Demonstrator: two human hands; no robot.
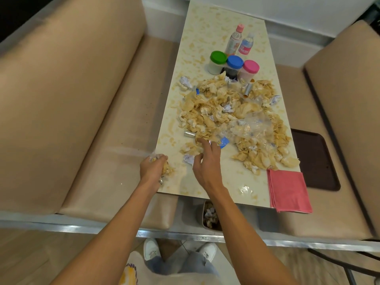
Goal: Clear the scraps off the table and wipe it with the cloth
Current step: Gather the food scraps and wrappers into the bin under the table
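The left hand (pixel 153 168) was closed round a wad of crumpled paper (pixel 167 169) at the near left edge of the table (pixel 207 27), knuckles up. Just beside it, the right hand (pixel 205 163) held nothing. Its fingers (pixel 205 144) reached forward, loosely spread, the tips touching the near edge of the scraps (pixel 236 112).

The scraps lay in a wide heap across the middle of the table. They were mostly tan crumpled paper, with a few white balls, small metal tubes and a clear plastic bag (pixel 248 128) on top. The pink cloth (pixel 289 190) lay folded flat on the near right corner, apart from the heap.

Beyond the heap stood a green-lidded jar (pixel 218 57), a blue-lidded jar (pixel 235 61) and a pink-lidded jar (pixel 251 66). Behind them stood a pink-capped bottle (pixel 234 40) and a second bottle (pixel 246 45). Below the near edge a bin (pixel 205 219) held more crumpled paper. A dark tray (pixel 316 161) rested on the right bench (pixel 339 89).
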